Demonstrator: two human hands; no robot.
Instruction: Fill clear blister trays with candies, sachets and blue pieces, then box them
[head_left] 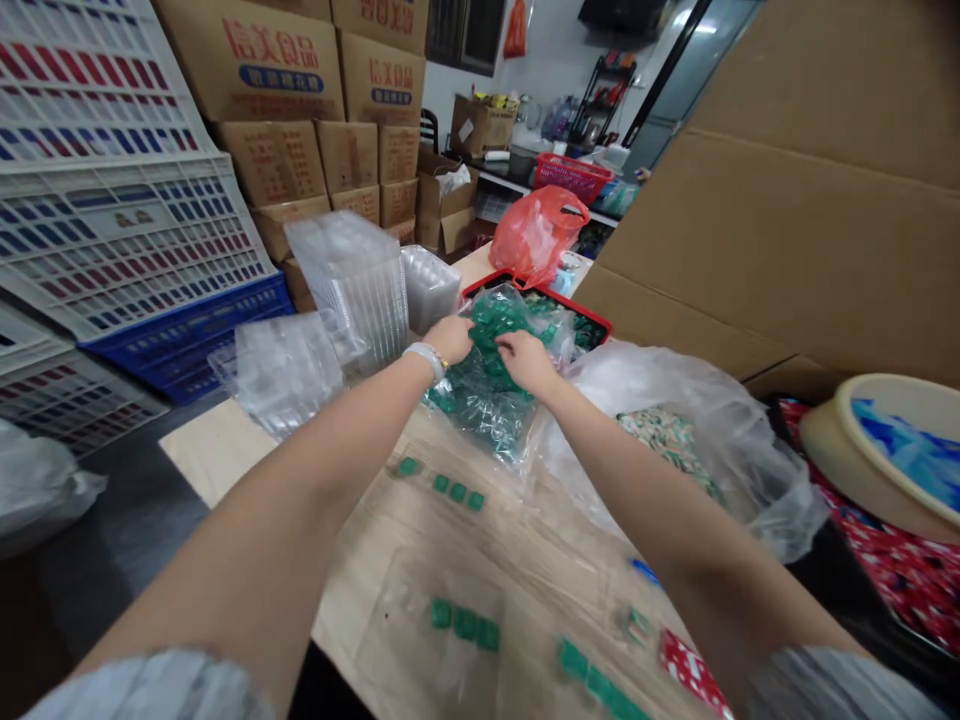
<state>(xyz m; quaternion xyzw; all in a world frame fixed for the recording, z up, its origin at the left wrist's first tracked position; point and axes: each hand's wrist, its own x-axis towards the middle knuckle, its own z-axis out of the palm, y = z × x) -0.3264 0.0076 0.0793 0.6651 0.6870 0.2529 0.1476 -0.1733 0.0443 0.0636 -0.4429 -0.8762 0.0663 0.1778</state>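
A clear plastic bag (491,415) full of small green pieces (501,318) lies at the far part of the wooden table. My left hand (452,340), with a pale band at the wrist, is closed at the bag's left side, its fingertips partly hidden. Over the bag's right side, my right hand (527,362) has its fingers curled together; whatever they pinch is too small to make out. Nearer me, several green cubes (457,491) sit in a row on the wood. More green cubes (465,625) rest on a clear plastic tray (397,640).
Stacked clear trays (360,280) stand left of the bag. Behind it are a red-rimmed black tray (600,328) and a red bag (536,235). On the right lie a translucent sack (667,390) and a cream tub (840,440). Cardboard (787,200) rises at right; crates (135,240) stand left.
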